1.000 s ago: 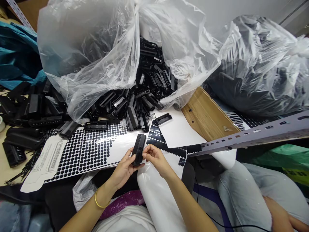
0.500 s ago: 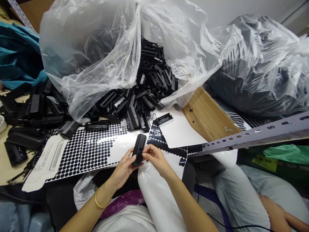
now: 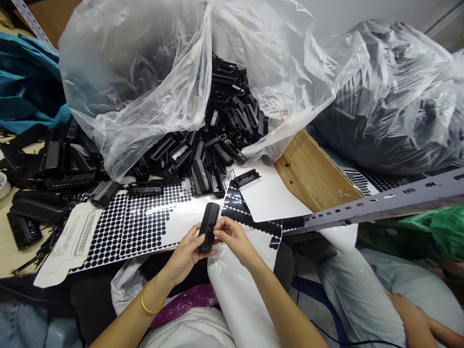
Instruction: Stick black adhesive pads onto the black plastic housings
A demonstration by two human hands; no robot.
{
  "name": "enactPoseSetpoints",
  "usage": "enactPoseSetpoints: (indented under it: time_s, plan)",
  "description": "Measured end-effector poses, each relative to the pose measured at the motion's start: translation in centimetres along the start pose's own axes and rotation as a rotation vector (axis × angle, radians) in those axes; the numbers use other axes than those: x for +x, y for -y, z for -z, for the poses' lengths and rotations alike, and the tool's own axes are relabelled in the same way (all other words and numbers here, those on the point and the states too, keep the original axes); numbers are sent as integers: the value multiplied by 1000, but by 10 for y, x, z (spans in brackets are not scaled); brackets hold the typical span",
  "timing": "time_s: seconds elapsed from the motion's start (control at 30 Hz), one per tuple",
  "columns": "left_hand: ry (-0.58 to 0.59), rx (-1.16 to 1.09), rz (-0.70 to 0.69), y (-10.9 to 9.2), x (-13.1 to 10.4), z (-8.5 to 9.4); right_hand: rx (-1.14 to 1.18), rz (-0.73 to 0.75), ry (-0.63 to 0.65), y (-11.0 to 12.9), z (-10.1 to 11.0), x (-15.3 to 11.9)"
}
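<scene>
My left hand (image 3: 188,255) is closed around a long black plastic casing (image 3: 210,215) with a textured face, held upright above the table's front edge. The fingers of my right hand (image 3: 232,237) are pinched against the casing's right side, at a small black round sticker (image 3: 211,225) partly hidden by the fingertips. Behind and left of my hands lies a white sheet of black round stickers (image 3: 141,222), its right part bare. A second sticker sheet (image 3: 239,208) sits to the right, under white backing paper (image 3: 273,191) that carries one loose casing (image 3: 247,178).
A clear plastic bag (image 3: 152,87) spills a heap of black casings (image 3: 203,169) at the back. More casings (image 3: 54,164) lie left, beside a cardboard cutout (image 3: 70,241). A perforated metal rail (image 3: 384,198) borders the right side, near another full bag (image 3: 391,111) and a seated person's leg (image 3: 358,285).
My hands and the casing stay almost in place, with the right fingers still at its side. At the far right, the green plastic has shifted rightward and bunched up.
</scene>
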State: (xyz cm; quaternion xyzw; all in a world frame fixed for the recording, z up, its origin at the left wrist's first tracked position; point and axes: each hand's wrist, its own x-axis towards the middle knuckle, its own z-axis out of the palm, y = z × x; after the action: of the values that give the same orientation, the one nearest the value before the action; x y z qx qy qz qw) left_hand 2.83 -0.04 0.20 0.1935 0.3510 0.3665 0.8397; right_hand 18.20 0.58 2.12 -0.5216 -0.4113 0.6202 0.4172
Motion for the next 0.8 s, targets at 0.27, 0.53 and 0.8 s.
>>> enactPoseSetpoints:
  time_s: [0.27,0.53,0.8]
  plan:
    - [5,31,4,0,-1,1,-37,15,6,1,1,0]
    - [-16,43,-8,-2,-2,2,-83,64,-71,2,0,3]
    - [16,10,-12,-5,1,2,-156,82,-89,9,1,3]
